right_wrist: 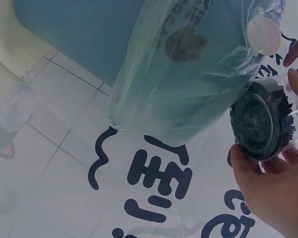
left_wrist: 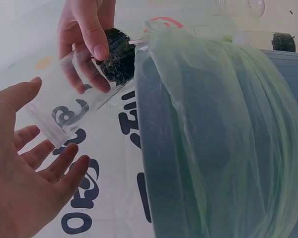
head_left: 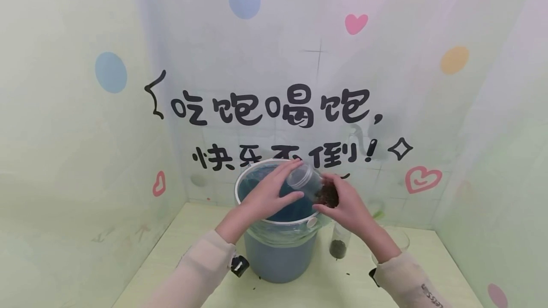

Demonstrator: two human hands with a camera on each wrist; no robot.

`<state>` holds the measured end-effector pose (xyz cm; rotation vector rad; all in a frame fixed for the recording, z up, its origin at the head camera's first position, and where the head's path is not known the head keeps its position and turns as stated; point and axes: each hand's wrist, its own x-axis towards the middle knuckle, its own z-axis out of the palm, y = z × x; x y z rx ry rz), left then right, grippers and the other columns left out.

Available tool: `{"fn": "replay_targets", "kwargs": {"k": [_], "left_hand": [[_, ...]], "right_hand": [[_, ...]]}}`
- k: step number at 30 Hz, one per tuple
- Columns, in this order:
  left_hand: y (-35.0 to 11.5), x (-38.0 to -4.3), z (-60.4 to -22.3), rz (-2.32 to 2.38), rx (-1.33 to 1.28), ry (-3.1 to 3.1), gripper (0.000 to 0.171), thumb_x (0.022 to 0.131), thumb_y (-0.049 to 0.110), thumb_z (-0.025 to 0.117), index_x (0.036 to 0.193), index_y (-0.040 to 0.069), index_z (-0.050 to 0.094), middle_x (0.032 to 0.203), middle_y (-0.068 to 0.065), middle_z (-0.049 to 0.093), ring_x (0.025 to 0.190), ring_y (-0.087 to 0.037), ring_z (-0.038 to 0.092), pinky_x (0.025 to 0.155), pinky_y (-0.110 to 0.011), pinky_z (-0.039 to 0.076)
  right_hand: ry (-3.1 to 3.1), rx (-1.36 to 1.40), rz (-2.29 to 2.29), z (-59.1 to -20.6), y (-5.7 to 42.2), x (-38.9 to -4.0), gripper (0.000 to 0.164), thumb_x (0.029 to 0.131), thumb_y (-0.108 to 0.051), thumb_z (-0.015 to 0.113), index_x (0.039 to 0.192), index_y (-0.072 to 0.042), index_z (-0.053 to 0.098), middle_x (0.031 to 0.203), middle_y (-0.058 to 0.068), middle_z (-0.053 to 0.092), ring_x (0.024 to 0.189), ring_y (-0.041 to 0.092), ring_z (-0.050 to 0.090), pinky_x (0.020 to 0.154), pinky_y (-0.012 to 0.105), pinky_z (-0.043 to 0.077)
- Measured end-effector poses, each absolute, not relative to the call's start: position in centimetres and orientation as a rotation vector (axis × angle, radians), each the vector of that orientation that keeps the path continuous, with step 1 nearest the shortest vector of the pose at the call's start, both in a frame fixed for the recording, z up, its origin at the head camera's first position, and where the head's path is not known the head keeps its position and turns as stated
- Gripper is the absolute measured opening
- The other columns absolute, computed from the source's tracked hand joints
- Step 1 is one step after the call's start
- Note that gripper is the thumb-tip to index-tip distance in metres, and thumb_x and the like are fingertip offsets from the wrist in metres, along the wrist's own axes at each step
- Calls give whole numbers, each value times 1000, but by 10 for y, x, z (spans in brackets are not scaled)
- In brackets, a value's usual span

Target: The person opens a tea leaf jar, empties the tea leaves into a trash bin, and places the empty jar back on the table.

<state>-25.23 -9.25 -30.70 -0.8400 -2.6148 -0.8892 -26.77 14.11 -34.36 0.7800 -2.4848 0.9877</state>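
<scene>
A clear plastic jar [head_left: 305, 178] lies tilted over the mouth of a blue-grey bucket [head_left: 280, 263], its open end to the left. Dark, dry, leaf-like material [left_wrist: 118, 57] is packed at the jar's bottom. My right hand [head_left: 347, 203] grips that bottom end, thumb and fingers around its sides. Beside the jar's mouth is my left hand [left_wrist: 32, 163], fingers spread and loosely bent, not closed on it. A thin green bag [right_wrist: 188, 84] lines the bucket and hangs down outside its white rim [head_left: 236, 189].
Behind the bucket's right side stands a second clear container [head_left: 341, 235] with dark material in its bottom. A clear round vessel [head_left: 404, 240] is partly hidden by the right forearm. Dark crumbs [head_left: 348, 274] lie on the pale tabletop [head_left: 428, 270]. Printed walls enclose the table.
</scene>
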Motion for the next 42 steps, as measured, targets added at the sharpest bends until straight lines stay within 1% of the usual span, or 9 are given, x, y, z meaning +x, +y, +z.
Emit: {"fn": "replay_targets", "kwargs": {"k": [7,14,17,21,26,29,32,34,42], "left_hand": [[-93,-251,-305,-944,-826,-2574,65,97,35,64,154,18,36,158,-5,40,147,-25,38,118,-51,37],[-96,-252,-306,-1074,-835,-2518,62,97,27,65,151,14,40,152,-9,45,135,-28,50,106,-45,50],[-98,-252,-307,-1164,-836,-2512,61,98,24,64,153,16,39,152,-9,44,130,-26,52,102,-42,54],[-100,-254,-309,-1230,-862,-2475,60,99,22,62,154,20,36,152,-8,43,127,-26,52,100,-42,55],[-103,-255,-310,-1276,-910,-2419,57,100,22,61,152,20,40,148,-9,44,121,-26,51,99,-44,56],[-105,-256,-311,-1301,-911,-2401,54,99,22,62,150,21,43,146,-10,45,123,-27,52,98,-45,56],[-108,-256,-312,-1338,-893,-2392,52,99,21,62,148,20,45,145,-12,46,125,-31,54,98,-46,56],[-110,-256,-313,-1351,-882,-2396,51,99,21,62,147,20,46,145,-12,47,126,-32,54,99,-48,56],[-111,-257,-315,-1287,-843,-2438,49,100,24,60,147,21,47,146,-12,48,121,-28,53,98,-50,54]], "right_hand": [[-2456,846,983,-344,140,-268,73,78,-17,86,139,-3,49,123,12,65,105,21,63,90,44,57],[-2433,805,1138,-345,141,-268,77,78,-16,86,144,-10,45,134,15,59,116,28,60,95,47,54],[-2411,789,1260,-348,142,-270,79,79,-16,85,145,-11,43,136,16,57,118,29,59,93,41,54],[-2398,767,1449,-351,143,-272,78,81,-16,83,147,-13,41,139,17,54,117,32,57,88,28,54],[-2364,689,1799,-353,147,-273,65,91,-13,72,147,-15,40,137,14,49,112,26,55,85,22,54],[-2273,689,2065,-354,149,-273,53,97,-13,61,145,-14,39,133,11,47,113,21,56,89,26,57],[-2181,735,2280,-356,151,-274,46,100,-13,56,144,-13,40,132,9,45,116,22,55,90,34,60],[-2161,762,2357,-357,152,-275,44,101,-13,55,143,-14,42,132,8,43,117,23,54,90,38,60],[-2172,794,2383,-366,151,-278,36,101,-12,56,135,-22,49,133,8,42,117,21,55,93,41,59]]}}
